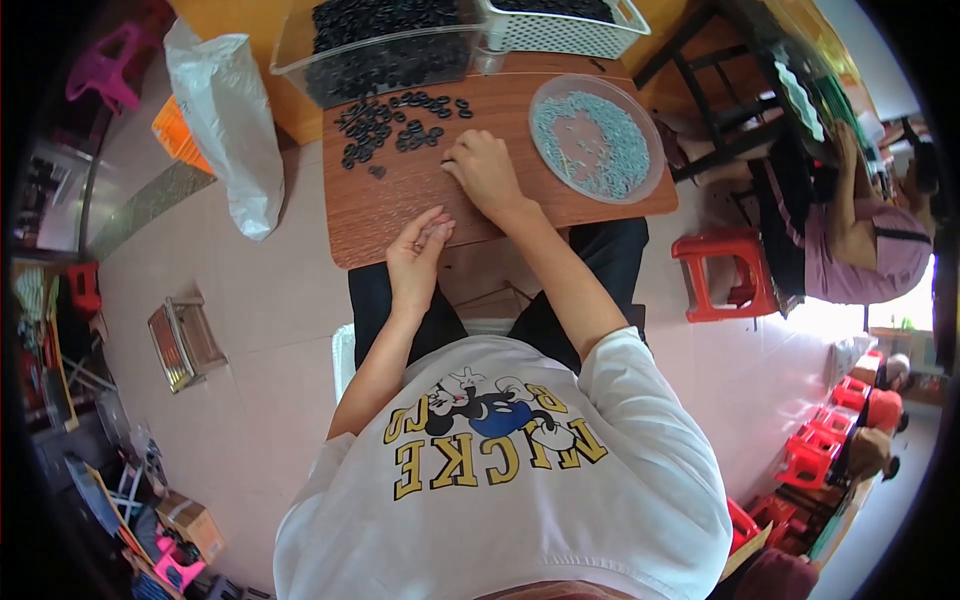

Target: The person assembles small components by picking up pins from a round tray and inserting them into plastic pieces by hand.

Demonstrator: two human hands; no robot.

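Note:
My left hand [415,262] is above the front edge of a brown wood-grain table [390,215], thumb and fingertips pressed together. Whatever it pinches is too small to make out. Farther forward and to the right, my right hand [484,172] bends its fingers down close to the tabletop. A dark speck shows at its fingertips, but I cannot tell what it is. Beyond the hands, to the left, lie many small black rounded parts [366,130] in a loose spread. On the right, a round clear tub [655,165] holds many tiny pale blue-green pieces [612,150].
At the table's back stand a clear bin [400,45] full of black parts and a white perforated basket [570,32]. A white sack [225,130] is at left, a red stool [722,275] at right. Another person [865,245] sits at far right.

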